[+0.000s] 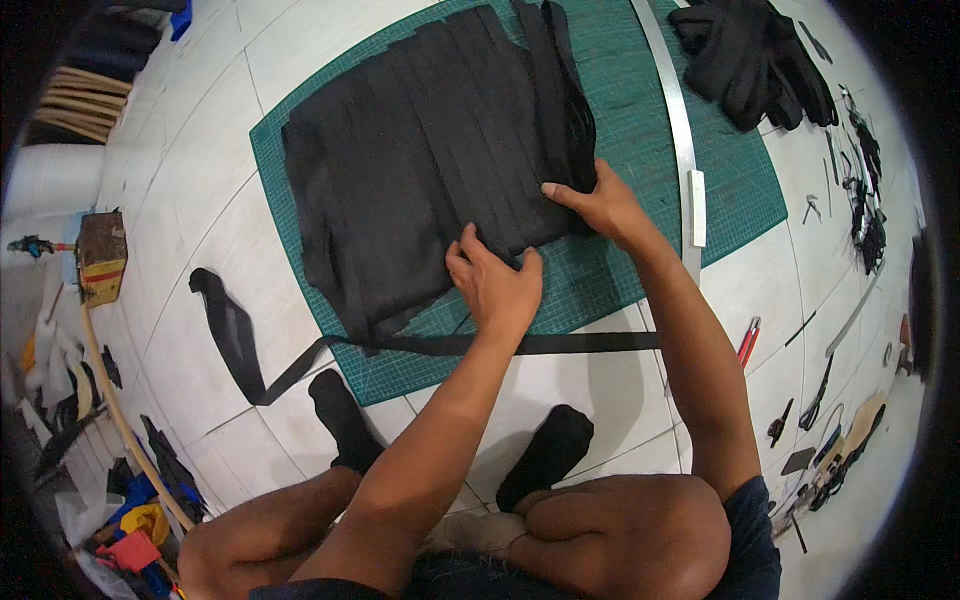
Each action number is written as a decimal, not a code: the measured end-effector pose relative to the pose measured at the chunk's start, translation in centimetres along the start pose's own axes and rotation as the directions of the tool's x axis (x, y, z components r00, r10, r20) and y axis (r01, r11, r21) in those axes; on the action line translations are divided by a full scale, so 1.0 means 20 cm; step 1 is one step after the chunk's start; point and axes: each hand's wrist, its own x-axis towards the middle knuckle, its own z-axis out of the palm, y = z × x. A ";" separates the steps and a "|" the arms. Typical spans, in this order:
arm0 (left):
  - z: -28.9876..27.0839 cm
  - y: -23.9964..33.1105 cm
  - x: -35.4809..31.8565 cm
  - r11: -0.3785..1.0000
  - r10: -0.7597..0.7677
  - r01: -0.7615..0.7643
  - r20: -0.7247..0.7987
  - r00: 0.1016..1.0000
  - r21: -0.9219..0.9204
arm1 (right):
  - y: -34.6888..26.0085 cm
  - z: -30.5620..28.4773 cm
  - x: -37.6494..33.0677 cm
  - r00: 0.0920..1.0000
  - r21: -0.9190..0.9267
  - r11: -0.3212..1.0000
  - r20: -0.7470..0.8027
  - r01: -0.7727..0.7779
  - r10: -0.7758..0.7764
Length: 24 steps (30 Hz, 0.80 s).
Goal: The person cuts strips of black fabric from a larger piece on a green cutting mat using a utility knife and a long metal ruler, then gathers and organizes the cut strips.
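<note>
A broad stack of black fabric strips (pixel 400 170), laid side by side, covers much of a green cutting mat (pixel 640 190) on the floor. My left hand (pixel 495 285) rests at the stack's near edge, its fingers spread and their tips on the fabric. At the near right corner is my right hand (pixel 605 205), thumb lying on top and index finger against the right side; the two are apart and the other fingers are hidden. Folded black strips (pixel 560 90) run along the stack's right side. One long black strip (pixel 580 343) crosses the mat's near edge beneath my left forearm.
A metal ruler (pixel 680 130) with a white block (pixel 697 208) lies across the mat's right part. Beyond it sits a black fabric bundle (pixel 750 60). A red cutter (pixel 749 340) and scattered tools lie right. A wooden box (pixel 102 258) and clutter stand left.
</note>
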 end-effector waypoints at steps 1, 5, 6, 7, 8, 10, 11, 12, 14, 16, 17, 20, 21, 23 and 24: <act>0.00 0.00 0.01 1.000 0.006 -0.007 -0.018 1.000 -0.015 | 0.00 -0.01 0.00 1.000 0.002 1.000 0.000 0.003 -0.003; 0.00 0.00 0.03 0.995 0.017 -0.018 -0.017 1.000 -0.098 | -0.06 -0.04 -0.02 0.997 0.049 0.998 0.066 0.034 -0.037; 0.00 -0.02 0.04 0.990 0.024 -0.030 -0.044 0.999 -0.137 | -0.08 -0.04 -0.02 0.993 0.054 0.998 0.112 0.037 -0.043; 0.00 0.00 0.04 0.982 0.033 -0.044 -0.062 0.998 -0.182 | -0.06 -0.05 -0.01 0.993 0.052 0.998 0.108 0.037 -0.042; 0.00 0.03 0.04 0.982 0.036 -0.046 -0.060 0.998 -0.184 | -0.03 -0.04 0.00 0.997 0.015 1.000 0.080 0.010 -0.011; -0.01 0.07 0.04 0.980 -0.088 0.076 -0.056 0.995 -0.185 | 0.01 -0.03 0.01 0.999 -0.020 1.000 0.051 -0.017 0.018; 0.00 0.06 0.05 0.980 -0.086 0.074 -0.058 0.995 -0.186 | 0.01 -0.03 0.02 0.999 -0.038 0.999 0.045 0.022 -0.020; 0.01 0.04 0.05 0.991 -0.083 0.079 -0.027 0.996 -0.109 | 0.02 -0.03 0.02 0.997 -0.056 0.997 0.040 0.060 -0.058; -0.01 0.05 0.05 0.996 -0.086 0.086 0.002 0.996 -0.027 | -0.02 -0.02 0.00 0.999 -0.091 0.996 0.035 0.001 0.003; -0.03 0.07 0.03 0.994 -0.095 0.099 0.084 0.992 -0.049 | -0.03 -0.01 -0.01 0.998 -0.127 0.990 0.030 -0.055 0.060; -0.02 0.06 0.04 0.994 -0.098 0.102 0.079 0.992 -0.048 | -0.02 -0.01 -0.01 0.998 -0.094 0.995 0.030 -0.044 0.047; 0.03 0.03 0.03 0.999 0.041 -0.041 0.052 0.998 0.003 | 0.00 -0.01 0.01 0.998 -0.060 0.997 0.028 -0.055 0.056; 0.04 0.03 0.03 0.998 0.058 -0.058 0.043 0.997 -0.002 | 0.01 -0.01 0.02 0.996 -0.058 0.995 0.021 -0.081 0.082; 0.04 0.05 0.03 0.997 0.073 -0.073 0.038 0.997 -0.011 | 0.03 -0.02 0.02 0.997 -0.050 0.997 0.030 -0.066 0.067; 0.03 0.06 0.03 0.996 0.083 -0.082 0.040 0.996 -0.026 | 0.04 -0.02 0.02 0.998 -0.038 0.998 0.036 -0.050 0.052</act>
